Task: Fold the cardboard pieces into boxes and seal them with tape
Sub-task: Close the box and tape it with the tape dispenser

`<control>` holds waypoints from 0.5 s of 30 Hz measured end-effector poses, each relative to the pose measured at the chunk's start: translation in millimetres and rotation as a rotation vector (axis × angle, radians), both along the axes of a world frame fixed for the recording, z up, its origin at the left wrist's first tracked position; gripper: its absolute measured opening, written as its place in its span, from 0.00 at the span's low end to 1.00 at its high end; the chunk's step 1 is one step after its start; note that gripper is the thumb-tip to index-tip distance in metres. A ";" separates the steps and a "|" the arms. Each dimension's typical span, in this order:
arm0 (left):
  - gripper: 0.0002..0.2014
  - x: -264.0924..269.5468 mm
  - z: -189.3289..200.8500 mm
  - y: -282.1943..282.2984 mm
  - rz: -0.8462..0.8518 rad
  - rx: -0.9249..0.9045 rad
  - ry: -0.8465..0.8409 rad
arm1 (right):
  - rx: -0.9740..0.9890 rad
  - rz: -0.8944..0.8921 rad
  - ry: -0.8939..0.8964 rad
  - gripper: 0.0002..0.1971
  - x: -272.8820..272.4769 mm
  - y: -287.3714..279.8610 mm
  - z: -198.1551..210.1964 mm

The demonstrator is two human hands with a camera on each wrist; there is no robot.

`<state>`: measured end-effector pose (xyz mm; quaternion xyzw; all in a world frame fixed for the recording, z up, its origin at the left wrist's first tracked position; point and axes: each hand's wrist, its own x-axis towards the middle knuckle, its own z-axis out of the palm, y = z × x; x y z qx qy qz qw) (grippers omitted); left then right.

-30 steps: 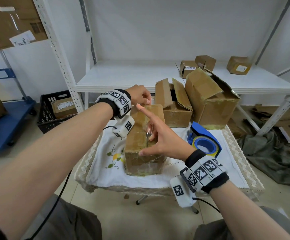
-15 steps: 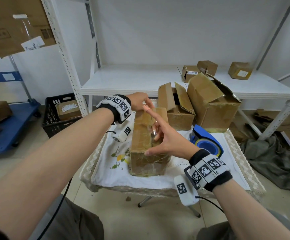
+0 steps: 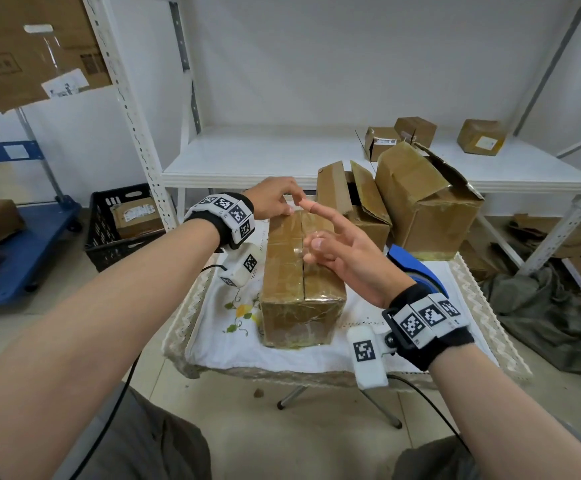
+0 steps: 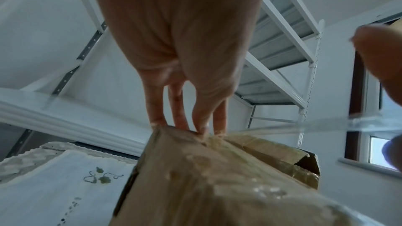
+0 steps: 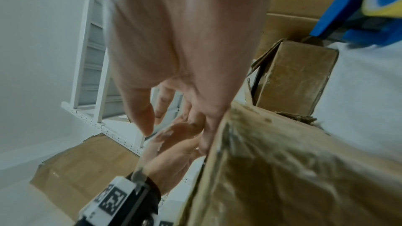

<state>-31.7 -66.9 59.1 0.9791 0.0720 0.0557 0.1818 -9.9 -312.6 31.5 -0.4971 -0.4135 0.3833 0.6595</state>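
A closed brown cardboard box [image 3: 285, 271] stands lengthwise on the small cloth-covered table [image 3: 212, 327]. My left hand [image 3: 275, 202] is at the box's far end, with its fingertips [image 4: 187, 123] pressing down on the far top edge. My right hand [image 3: 334, 244] hovers just above the box top, index finger stretched forward. Its thumb and another finger pinch a clear tape strip [image 4: 304, 127], which runs taut from the far edge under my left fingertips. The box [image 5: 282, 169] fills the lower right of the right wrist view. A blue tape dispenser [image 3: 417, 271] lies on the table behind my right wrist.
Two open, crumpled boxes [image 3: 351, 202] [image 3: 424, 202] stand at the table's back right. Behind them a white shelf [image 3: 264, 157] carries small boxes [image 3: 417, 129]. A black crate [image 3: 122, 220] and a blue cart [image 3: 22, 230] sit on the floor at the left.
My right hand has lifted off the box top and side and now hovers above it with the tape. My left hand stays at the far end.
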 end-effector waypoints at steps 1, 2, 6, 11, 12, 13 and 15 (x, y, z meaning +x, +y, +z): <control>0.12 -0.9 0.5 -0.3 -0.013 0.006 -0.018 | -0.005 0.001 0.019 0.30 0.2 -0.1 1.2; 0.11 -1.2 1.8 -1.1 -0.021 0.026 -0.029 | -0.013 0.002 0.036 0.30 0.6 0.1 2.9; 0.07 -0.4 4.5 -8.1 -0.049 0.101 -0.047 | -0.072 -0.029 0.091 0.30 2.3 -0.6 6.8; 0.08 3.4 7.2 -12.5 -0.026 0.200 -0.009 | -0.171 -0.064 0.150 0.28 3.6 0.0 14.6; 0.08 4.0 8.6 -13.2 -0.004 0.186 -0.008 | -0.189 -0.069 0.162 0.28 3.1 -0.5 16.2; 0.09 4.7 10.4 -13.4 0.011 0.169 -0.011 | -0.209 -0.075 0.173 0.28 2.6 -0.9 17.4; 0.09 5.0 13.1 -14.7 0.035 0.144 -0.004 | -0.250 -0.091 0.198 0.29 1.0 -2.0 20.3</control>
